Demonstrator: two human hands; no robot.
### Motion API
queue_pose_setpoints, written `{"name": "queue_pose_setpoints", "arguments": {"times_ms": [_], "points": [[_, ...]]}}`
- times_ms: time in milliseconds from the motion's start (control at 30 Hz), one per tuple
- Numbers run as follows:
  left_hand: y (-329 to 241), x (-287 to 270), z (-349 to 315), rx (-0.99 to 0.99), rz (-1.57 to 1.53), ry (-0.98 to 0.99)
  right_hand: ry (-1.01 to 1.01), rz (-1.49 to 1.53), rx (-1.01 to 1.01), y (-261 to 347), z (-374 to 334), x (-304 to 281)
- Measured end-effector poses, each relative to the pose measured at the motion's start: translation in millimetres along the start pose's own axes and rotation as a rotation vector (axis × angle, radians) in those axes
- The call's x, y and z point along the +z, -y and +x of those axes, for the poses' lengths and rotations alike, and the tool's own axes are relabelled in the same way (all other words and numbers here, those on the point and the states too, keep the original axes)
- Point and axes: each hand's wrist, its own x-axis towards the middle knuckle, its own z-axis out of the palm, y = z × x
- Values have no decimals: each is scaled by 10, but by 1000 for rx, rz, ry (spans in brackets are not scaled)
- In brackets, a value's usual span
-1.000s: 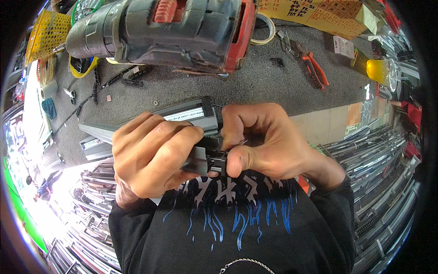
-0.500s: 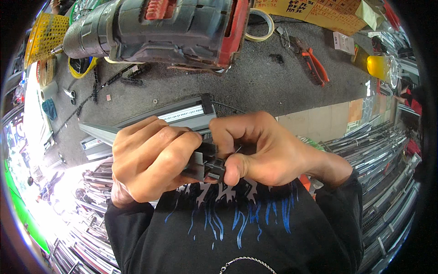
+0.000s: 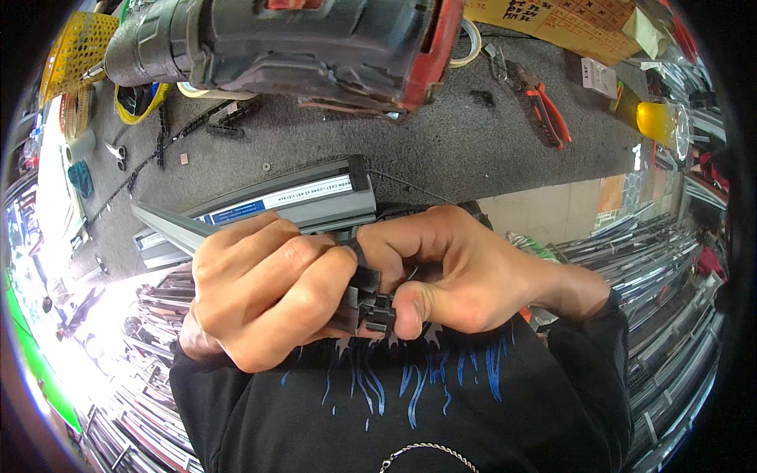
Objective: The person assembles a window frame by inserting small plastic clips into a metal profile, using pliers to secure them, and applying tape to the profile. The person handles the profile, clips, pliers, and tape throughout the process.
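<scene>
My left hand (image 3: 268,296) is wrapped round a long grey profile (image 3: 169,225) that runs out behind it to the left. At the profile's near end, between my hands, sits a small black plastic end piece (image 3: 381,315) with slots and ridges. My right hand (image 3: 465,272) is closed, its thumb pressing against that end piece and its index finger curled above. How far the piece sits in the profile is hidden by my fingers. A labelled grey profile (image 3: 315,209) with a dark end lies on the bench just beyond my hands.
A dark power drill (image 3: 284,59) looms large at the top. Red-handled pliers (image 3: 548,114), a tape roll (image 3: 473,43), scissors (image 3: 118,154) and a yellow cup (image 3: 656,118) lie on the grey bench (image 3: 441,150). Stacks of metal profiles (image 3: 646,268) stand at the right and lower left.
Both hands and the held end of the profile have come slightly lower, toward my body. More of the label on the bench profile shows. The grips look the same.
</scene>
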Motion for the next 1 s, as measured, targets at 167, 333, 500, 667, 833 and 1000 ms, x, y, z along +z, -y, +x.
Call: {"name": "queue_pose_setpoints", "arguments": {"times_ms": [167,333,500,667,833,1000], "points": [[5,-12,-4,28,-3,26,27,-43,56,48,-1,-15],[-25,24,-8,54,77,-46,9,-124,-62,26,12,32],[-6,76,-3,58,111,-89,-60,-89,-58,-6,-19,73],[18,114,6,95,129,-98,-129,-138,-57,24,-62,118],[6,100,-11,80,139,-79,-180,-163,-77,52,-61,161],[57,19,7,62,67,25,-171,-58,-19,76,-75,128]]}}
